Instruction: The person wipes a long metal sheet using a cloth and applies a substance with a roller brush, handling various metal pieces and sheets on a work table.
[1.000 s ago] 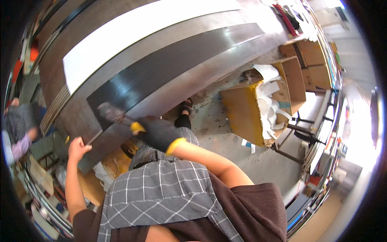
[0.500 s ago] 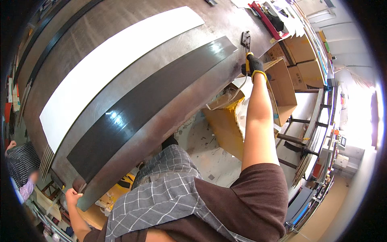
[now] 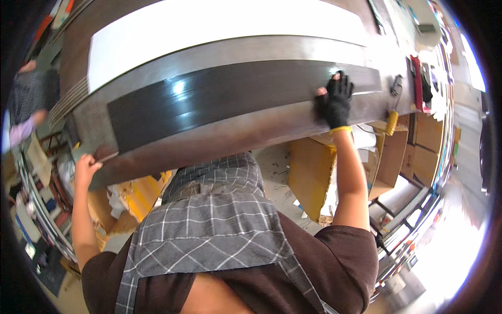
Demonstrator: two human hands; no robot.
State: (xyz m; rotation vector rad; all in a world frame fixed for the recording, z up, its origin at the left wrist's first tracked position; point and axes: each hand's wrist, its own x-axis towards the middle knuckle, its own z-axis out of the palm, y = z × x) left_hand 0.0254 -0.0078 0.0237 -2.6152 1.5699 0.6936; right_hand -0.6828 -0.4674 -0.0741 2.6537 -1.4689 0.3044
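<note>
Pinching a blurred strip [image 3: 109,157], the left hand [image 3: 87,168] hides its end; the right hand [image 3: 335,103] splays, palm unseen.

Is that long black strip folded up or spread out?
Spread out: the black strip lies flat along the table, with no fold visible.

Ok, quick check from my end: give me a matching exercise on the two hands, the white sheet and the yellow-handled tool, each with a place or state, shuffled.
Column one
1. Left hand
2. Right hand
3. White sheet
4. Yellow-handled tool

Column two
A. At the right end of the table, beside a red object
B. Bare, at the table's near left corner
C. On the far side of the dark strip
D. In a black glove with a yellow cuff

Pairs: 1-B, 2-D, 3-C, 4-A
</note>
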